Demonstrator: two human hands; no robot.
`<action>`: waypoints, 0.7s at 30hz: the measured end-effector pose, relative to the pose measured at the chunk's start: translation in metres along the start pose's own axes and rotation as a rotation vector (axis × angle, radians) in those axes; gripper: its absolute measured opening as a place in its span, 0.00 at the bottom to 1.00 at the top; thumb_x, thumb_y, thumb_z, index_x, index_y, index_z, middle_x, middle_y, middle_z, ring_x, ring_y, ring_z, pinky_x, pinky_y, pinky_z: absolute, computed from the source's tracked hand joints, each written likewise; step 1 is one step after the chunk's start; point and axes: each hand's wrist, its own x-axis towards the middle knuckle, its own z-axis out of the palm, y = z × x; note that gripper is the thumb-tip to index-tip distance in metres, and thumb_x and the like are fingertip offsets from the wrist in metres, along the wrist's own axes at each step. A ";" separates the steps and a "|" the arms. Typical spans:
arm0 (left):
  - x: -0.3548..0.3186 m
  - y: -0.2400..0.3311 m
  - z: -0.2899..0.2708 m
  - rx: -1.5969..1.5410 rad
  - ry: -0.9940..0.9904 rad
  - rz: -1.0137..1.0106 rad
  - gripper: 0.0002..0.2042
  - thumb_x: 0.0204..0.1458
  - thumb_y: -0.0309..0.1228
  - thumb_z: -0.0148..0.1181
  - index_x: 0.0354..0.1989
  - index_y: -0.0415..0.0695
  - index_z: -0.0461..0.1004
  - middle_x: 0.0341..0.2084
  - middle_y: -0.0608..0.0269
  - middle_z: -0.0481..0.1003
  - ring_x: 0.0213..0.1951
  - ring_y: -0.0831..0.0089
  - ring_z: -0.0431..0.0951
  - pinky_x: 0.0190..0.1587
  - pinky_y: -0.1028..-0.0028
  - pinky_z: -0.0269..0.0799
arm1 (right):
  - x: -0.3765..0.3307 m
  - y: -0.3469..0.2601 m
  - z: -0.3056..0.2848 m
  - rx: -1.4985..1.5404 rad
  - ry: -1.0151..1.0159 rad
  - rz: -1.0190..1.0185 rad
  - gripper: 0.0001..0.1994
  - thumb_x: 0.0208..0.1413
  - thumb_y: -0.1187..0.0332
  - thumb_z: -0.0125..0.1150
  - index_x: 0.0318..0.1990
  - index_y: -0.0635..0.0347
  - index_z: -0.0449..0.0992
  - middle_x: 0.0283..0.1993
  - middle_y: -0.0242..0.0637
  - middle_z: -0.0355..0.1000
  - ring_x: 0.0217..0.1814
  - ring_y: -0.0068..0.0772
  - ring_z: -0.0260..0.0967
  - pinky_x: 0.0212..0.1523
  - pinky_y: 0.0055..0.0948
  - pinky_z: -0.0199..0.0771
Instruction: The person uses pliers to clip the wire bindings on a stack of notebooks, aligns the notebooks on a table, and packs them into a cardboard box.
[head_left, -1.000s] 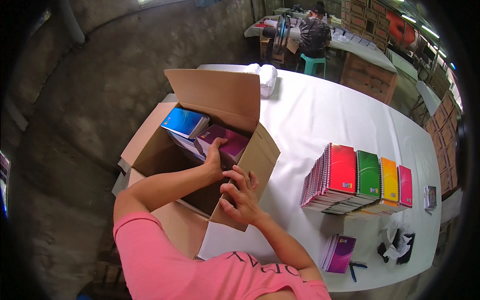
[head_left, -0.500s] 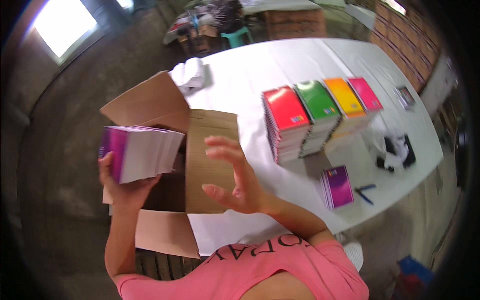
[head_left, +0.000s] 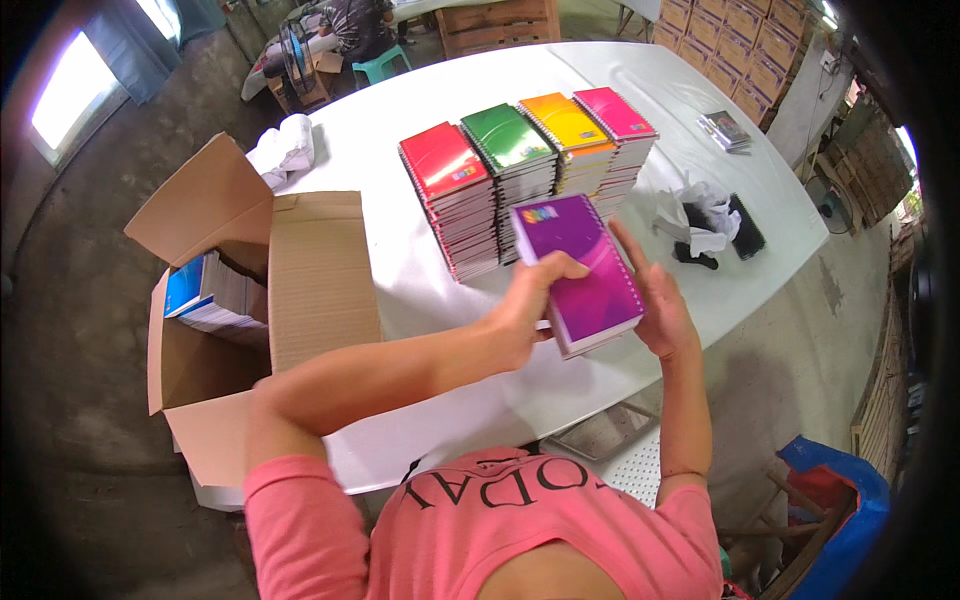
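A stack of purple spiral notebooks (head_left: 585, 265) is held above the white table, its cover facing up and slightly tilted. My left hand (head_left: 525, 310) grips its left side, thumb across the top cover, with the other fingers mostly hidden beneath. Along the spiral-bound edge lies my right hand (head_left: 662, 305), its fingers partly behind the stack. Just beyond stand neat piles of notebooks with red (head_left: 442, 160), green (head_left: 508, 138), yellow (head_left: 562, 120) and pink (head_left: 615, 113) covers.
At left an open cardboard box (head_left: 325, 285) holds blue-covered notebooks (head_left: 215, 295). White rolls (head_left: 283, 147) lie behind it on the table (head_left: 400, 270). Crumpled white plastic (head_left: 700, 215), a black phone-like object (head_left: 747, 227) and a small flat pack (head_left: 725, 130) sit at right. A person (head_left: 355, 28) sits far back.
The purple notebooks have moved right, from over the box to above the table. My right hand, raised and apart before, is now against them. The view has shifted, showing blue notebooks in the box.
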 end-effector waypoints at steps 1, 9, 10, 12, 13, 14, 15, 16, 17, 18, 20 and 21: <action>0.020 -0.014 0.010 0.019 -0.020 0.040 0.22 0.38 0.41 0.60 0.44 0.49 0.68 0.41 0.63 0.70 0.45 0.67 0.69 0.51 0.60 0.62 | -0.002 0.002 -0.013 -0.078 0.040 -0.025 0.42 0.51 0.46 0.56 0.68 0.57 0.48 0.63 0.43 0.57 0.61 0.35 0.60 0.60 0.30 0.59; 0.147 -0.084 0.000 0.168 -0.010 0.083 0.24 0.44 0.42 0.56 0.51 0.48 0.66 0.50 0.61 0.67 0.54 0.69 0.64 0.54 0.58 0.59 | 0.022 0.038 -0.073 -0.222 0.126 0.210 0.39 0.45 0.64 0.61 0.66 0.60 0.51 0.60 0.41 0.60 0.61 0.33 0.58 0.61 0.28 0.56; 0.140 -0.074 -0.001 0.159 -0.026 0.021 0.25 0.44 0.43 0.56 0.53 0.48 0.65 0.52 0.60 0.66 0.56 0.69 0.62 0.56 0.57 0.57 | 0.025 0.037 -0.070 -0.234 0.123 0.204 0.39 0.45 0.64 0.61 0.66 0.60 0.51 0.60 0.41 0.60 0.61 0.33 0.58 0.61 0.28 0.55; 0.105 -0.051 0.005 0.124 -0.057 -0.116 0.28 0.46 0.45 0.55 0.56 0.48 0.64 0.56 0.58 0.64 0.60 0.68 0.58 0.60 0.56 0.53 | 0.026 0.036 -0.065 -0.258 0.120 0.210 0.39 0.45 0.65 0.61 0.66 0.61 0.51 0.61 0.41 0.60 0.61 0.33 0.58 0.62 0.28 0.54; 0.085 -0.041 0.007 0.247 0.089 -0.143 0.30 0.50 0.47 0.53 0.60 0.49 0.61 0.61 0.56 0.59 0.65 0.68 0.52 0.65 0.56 0.44 | 0.027 0.037 -0.068 -0.265 0.109 0.224 0.39 0.46 0.65 0.60 0.67 0.61 0.50 0.61 0.41 0.59 0.63 0.33 0.57 0.62 0.29 0.53; 0.062 -0.025 0.005 0.295 -0.053 -0.104 0.31 0.50 0.47 0.54 0.62 0.47 0.59 0.62 0.56 0.57 0.66 0.68 0.50 0.65 0.56 0.43 | 0.025 0.037 -0.077 -0.275 0.113 0.236 0.38 0.47 0.64 0.60 0.67 0.61 0.50 0.62 0.42 0.58 0.64 0.34 0.55 0.63 0.29 0.51; 0.034 -0.006 -0.004 0.347 -0.182 -0.062 0.32 0.51 0.46 0.55 0.63 0.46 0.57 0.63 0.56 0.55 0.67 0.69 0.48 0.66 0.56 0.42 | 0.023 0.038 -0.083 -0.278 0.109 0.248 0.38 0.48 0.64 0.60 0.67 0.61 0.50 0.63 0.42 0.57 0.65 0.35 0.54 0.64 0.29 0.50; 0.000 0.015 -0.018 0.313 -0.267 0.070 0.30 0.52 0.43 0.55 0.61 0.44 0.60 0.61 0.56 0.59 0.64 0.68 0.54 0.64 0.58 0.48 | 0.020 0.038 -0.082 -0.573 0.174 0.141 0.37 0.50 0.63 0.59 0.67 0.61 0.50 0.65 0.43 0.56 0.67 0.35 0.51 0.65 0.30 0.47; -0.030 0.036 -0.037 0.284 -0.368 0.206 0.27 0.53 0.40 0.56 0.60 0.42 0.62 0.58 0.55 0.63 0.61 0.68 0.60 0.62 0.60 0.53 | 0.016 0.032 -0.082 -0.872 0.252 0.011 0.36 0.52 0.62 0.57 0.67 0.61 0.51 0.66 0.44 0.54 0.69 0.36 0.48 0.67 0.31 0.44; -0.055 0.062 -0.059 0.374 -0.315 0.389 0.25 0.52 0.38 0.57 0.57 0.41 0.65 0.53 0.56 0.68 0.56 0.69 0.66 0.59 0.64 0.59 | 0.008 0.017 -0.073 -0.909 0.327 -0.112 0.34 0.54 0.61 0.56 0.66 0.61 0.51 0.67 0.44 0.52 0.70 0.36 0.45 0.67 0.34 0.42; -0.100 0.089 -0.116 0.385 -0.001 0.758 0.15 0.53 0.32 0.56 0.46 0.39 0.74 0.36 0.61 0.76 0.39 0.75 0.76 0.47 0.74 0.69 | 0.003 -0.010 -0.031 -0.878 0.467 -0.438 0.30 0.56 0.60 0.54 0.63 0.62 0.56 0.66 0.46 0.53 0.70 0.38 0.45 0.68 0.40 0.41; -0.116 0.094 -0.158 0.203 0.096 0.775 0.13 0.52 0.32 0.55 0.43 0.38 0.75 0.34 0.63 0.75 0.39 0.78 0.73 0.45 0.76 0.68 | 0.004 -0.009 -0.001 -0.800 0.534 -0.635 0.27 0.56 0.59 0.54 0.61 0.63 0.60 0.65 0.46 0.55 0.69 0.39 0.48 0.67 0.43 0.44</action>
